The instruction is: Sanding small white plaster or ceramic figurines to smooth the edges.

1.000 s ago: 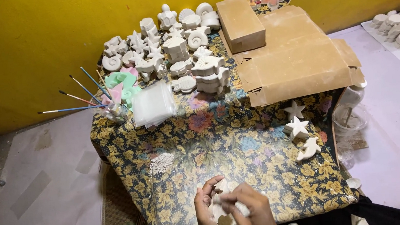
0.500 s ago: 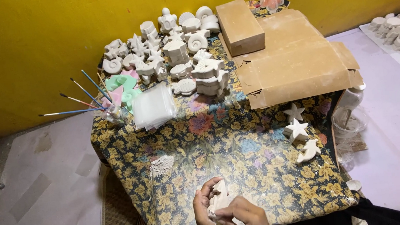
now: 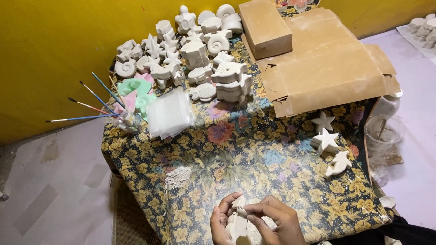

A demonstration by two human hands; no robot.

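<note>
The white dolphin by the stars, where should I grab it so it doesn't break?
Probably best to pinch the dolphin across its thick middle body, coming straight down from above. It lies flat on the flowered tablecloth, and its tail and nose ends look thin. The lower star sits close on its upper left.

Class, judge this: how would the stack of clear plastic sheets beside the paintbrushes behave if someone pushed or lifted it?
The stack of clear plastic sheets looks thin and glossy, so it would probably flop when lifted. Pushed, the loosely fanned sheets might slide apart.

White plaster figure [image 3: 239,224], floral tablecloth [image 3: 241,152], yellow wall [image 3: 40,43]
</note>
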